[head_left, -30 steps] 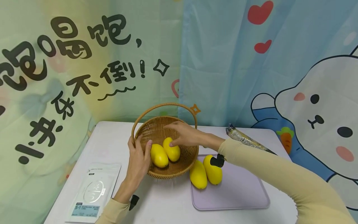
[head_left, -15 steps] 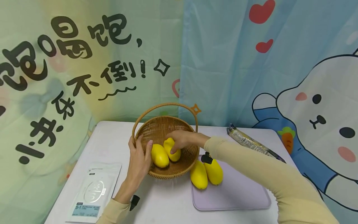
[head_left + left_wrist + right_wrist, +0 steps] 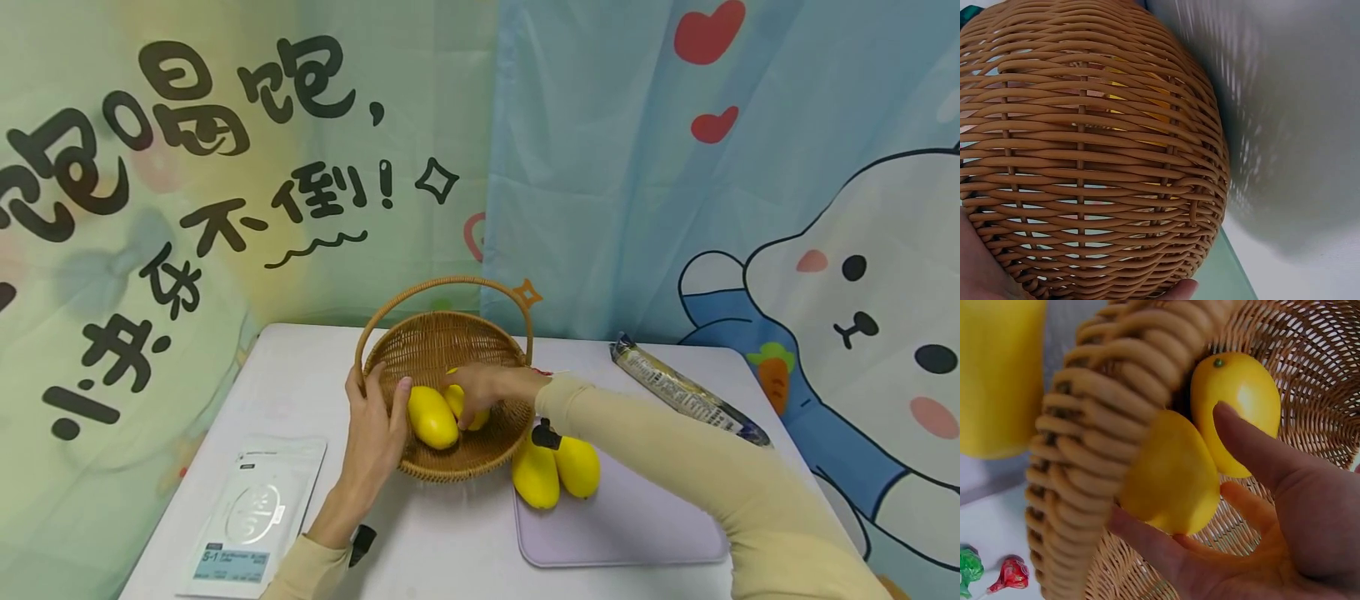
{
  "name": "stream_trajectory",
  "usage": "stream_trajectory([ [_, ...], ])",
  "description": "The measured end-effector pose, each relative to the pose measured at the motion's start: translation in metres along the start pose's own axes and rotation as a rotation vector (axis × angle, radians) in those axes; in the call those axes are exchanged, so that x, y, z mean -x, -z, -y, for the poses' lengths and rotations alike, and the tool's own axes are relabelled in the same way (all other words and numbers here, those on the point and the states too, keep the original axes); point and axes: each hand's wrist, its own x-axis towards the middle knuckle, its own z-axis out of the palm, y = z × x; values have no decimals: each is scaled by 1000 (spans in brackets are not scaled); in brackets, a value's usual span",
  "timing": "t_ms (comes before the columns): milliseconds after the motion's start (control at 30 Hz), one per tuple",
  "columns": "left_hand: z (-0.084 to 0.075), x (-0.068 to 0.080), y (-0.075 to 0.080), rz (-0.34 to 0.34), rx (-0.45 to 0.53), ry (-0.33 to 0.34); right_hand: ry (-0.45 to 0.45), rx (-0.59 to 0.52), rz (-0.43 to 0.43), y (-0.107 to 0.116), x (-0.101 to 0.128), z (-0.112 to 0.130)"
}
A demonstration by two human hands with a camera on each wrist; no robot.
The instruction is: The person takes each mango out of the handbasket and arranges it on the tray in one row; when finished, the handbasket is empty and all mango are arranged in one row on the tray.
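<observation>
White table (image 3: 300,375) carries a wicker basket (image 3: 457,454) at centre, tilted. Lilac mat (image 3: 645,525) at 4 o'clock of the basket, just beside it. Flat white pouch (image 3: 255,512) at 8 o'clock. Long printed packet (image 3: 686,392) at 2 o'clock, lying diagonally.

Tilted wicker basket (image 3: 450,350) on table, two smooth yellow mangoes (image 3: 432,417) inside, one seemingly half hidden

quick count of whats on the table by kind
yellow mangoes: 4, with two in the basket and two on the mat
wicker basket: 1
purple mat: 1
white pouch: 1
long wrapped packet: 1
total: 8
</observation>
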Motion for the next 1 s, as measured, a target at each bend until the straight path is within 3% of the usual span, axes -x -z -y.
stream_trajectory([
  [700, 0, 1, 0, -5, 6, 8, 20, 12, -109, -11, -3, -4],
  [1000, 0, 1, 1, 3, 15, 8, 43, -90, -178, 3, 22, -4],
])
